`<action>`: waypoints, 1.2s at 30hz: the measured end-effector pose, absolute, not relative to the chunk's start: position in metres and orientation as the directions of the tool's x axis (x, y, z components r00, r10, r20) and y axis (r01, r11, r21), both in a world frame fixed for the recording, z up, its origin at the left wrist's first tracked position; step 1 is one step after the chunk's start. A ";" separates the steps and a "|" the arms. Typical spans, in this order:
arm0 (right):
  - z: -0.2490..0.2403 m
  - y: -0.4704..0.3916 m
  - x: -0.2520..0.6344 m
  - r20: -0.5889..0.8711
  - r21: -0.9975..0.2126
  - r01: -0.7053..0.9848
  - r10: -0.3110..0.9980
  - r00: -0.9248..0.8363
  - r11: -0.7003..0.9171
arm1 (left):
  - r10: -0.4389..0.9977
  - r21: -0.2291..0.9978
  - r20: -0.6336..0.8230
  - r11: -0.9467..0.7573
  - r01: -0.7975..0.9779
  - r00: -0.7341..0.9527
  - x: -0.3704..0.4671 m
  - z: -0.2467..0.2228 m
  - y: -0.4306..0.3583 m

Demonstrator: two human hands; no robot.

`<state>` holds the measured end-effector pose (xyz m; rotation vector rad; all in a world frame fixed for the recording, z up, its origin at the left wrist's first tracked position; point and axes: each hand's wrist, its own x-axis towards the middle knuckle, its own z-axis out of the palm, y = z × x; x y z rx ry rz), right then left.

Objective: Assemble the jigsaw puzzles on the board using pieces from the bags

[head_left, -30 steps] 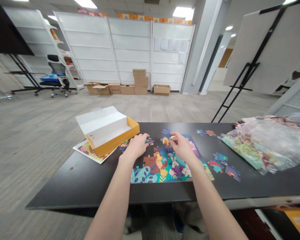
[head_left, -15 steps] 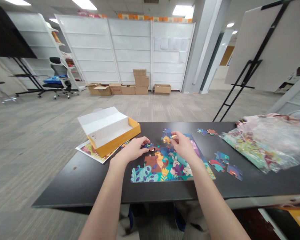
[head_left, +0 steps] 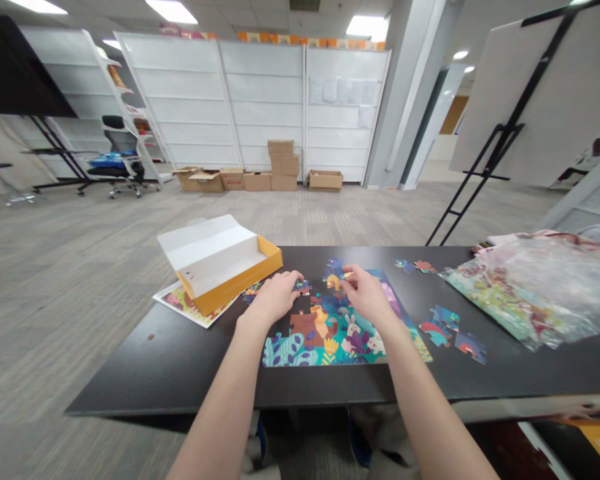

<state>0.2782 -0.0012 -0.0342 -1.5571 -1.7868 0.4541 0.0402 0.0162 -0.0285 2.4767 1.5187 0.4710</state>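
Observation:
A partly joined, colourful animal puzzle (head_left: 353, 333) lies on the black table (head_left: 180, 373). At its upper left, my left hand (head_left: 279, 293) has its fingers closed on a dark blue puzzle piece (head_left: 301, 285). My right hand (head_left: 364, 291) is over the puzzle's upper part, thumb and fingertips pinched at the edge of a blue piece with an orange shape (head_left: 333, 281); what sits between the fingertips is too small to make out. Several loose pieces (head_left: 435, 333) lie right of the puzzle.
An open yellow box (head_left: 240, 280) rests on a printed sheet (head_left: 207, 327) at the left. More loose pieces (head_left: 424, 267) lie near the far edge. A clear plastic bag with printed contents (head_left: 530, 293) covers the table's right side.
My left hand has moved slightly right and away from me with the dark blue piece, uncovering more pieces beside the box. My right hand has barely moved.

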 end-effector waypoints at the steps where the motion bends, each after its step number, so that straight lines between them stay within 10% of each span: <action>1: -0.034 -0.001 0.278 0.282 -0.671 0.711 0.959 -0.018 0.211 | 0.889 0.325 0.165 -0.457 0.828 0.427 0.041 -0.029 0.016; 36: -0.032 -0.002 0.277 0.289 -0.699 0.686 0.957 0.012 0.202 | 0.816 0.347 0.242 -0.578 0.738 0.525 0.057 -0.043 0.025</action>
